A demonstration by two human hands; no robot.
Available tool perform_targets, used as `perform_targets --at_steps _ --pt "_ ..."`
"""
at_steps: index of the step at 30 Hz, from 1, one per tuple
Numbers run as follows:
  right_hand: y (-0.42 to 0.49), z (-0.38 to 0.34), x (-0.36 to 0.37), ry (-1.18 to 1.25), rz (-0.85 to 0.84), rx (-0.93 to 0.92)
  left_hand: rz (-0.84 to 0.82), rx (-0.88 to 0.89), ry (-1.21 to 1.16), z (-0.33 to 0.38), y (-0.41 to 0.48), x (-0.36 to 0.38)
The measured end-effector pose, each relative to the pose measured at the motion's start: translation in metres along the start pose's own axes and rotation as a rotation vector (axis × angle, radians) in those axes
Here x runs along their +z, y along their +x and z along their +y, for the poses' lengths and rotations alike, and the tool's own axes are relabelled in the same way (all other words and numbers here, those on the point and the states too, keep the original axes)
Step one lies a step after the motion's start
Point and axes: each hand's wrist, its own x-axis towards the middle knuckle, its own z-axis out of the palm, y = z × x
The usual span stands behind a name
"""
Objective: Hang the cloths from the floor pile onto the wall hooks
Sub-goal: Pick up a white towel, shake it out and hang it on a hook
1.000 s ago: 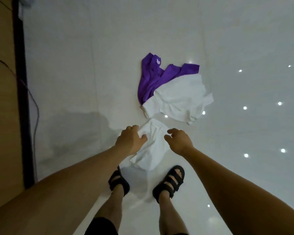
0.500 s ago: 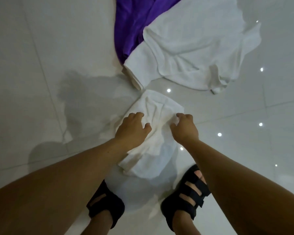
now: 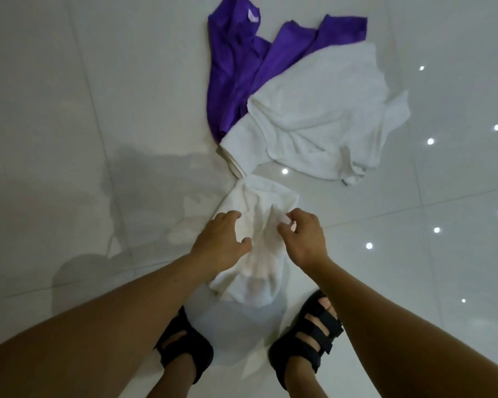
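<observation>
The left hand and right hand both clutch the small white cloth, just beside the floor pile.

A single wide-angle view sits on the person's head and faces steeply down at the tiled floor. It is close above the left hand and right hand holding the small white cloth, sandals directly below, the pile just beyond

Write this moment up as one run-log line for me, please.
stage: pickup | left hand: on small white cloth, grip unclear | right hand: pinches it | floor: purple cloth, large white cloth | hooks: unseen
</observation>
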Motion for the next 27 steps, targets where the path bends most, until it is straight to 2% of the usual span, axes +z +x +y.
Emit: perform_targets --at_steps 2,5,8,9,13,17,19,23,27 --pt "-0.027 -0.038 -0.029 0.160 -0.027 -0.032 -0.033 0.061 -0.043 0.024 -0.027 -0.034" --pt "-0.064 -0.109 -0.080 0.265 0.004 -0.145 -0.092 0.133 -0.117 0.064 -0.072 -0.095" --pt "-0.098 -0.190 -0.139 0.368 0.063 -0.290 -0.153 0.124 -0.501 0.104 -0.122 -0.162" --pt "-0.109 -0.216 -0.159 0.384 0.091 -0.335 -0.148 0.118 -0.561 0.115 -0.139 -0.184" --pt "-0.151 -0.309 -0.245 0.395 0.200 -0.460 0.088 0.231 -0.342 0.147 -0.211 -0.266" --pt "-0.200 -0.384 -0.324 0.285 0.236 -0.551 0.148 0.256 -0.305 0.174 -0.286 -0.352" --pt "-0.224 -0.420 -0.360 0.228 0.289 -0.585 0.166 0.276 -0.311 0.191 -0.321 -0.394" --pt "-0.270 -0.491 -0.424 0.180 0.410 -0.646 0.304 0.361 -0.385 0.234 -0.389 -0.470" --pt "-0.318 -0.538 -0.465 0.221 0.314 -0.710 0.440 0.530 -0.479 0.281 -0.455 -0.530"
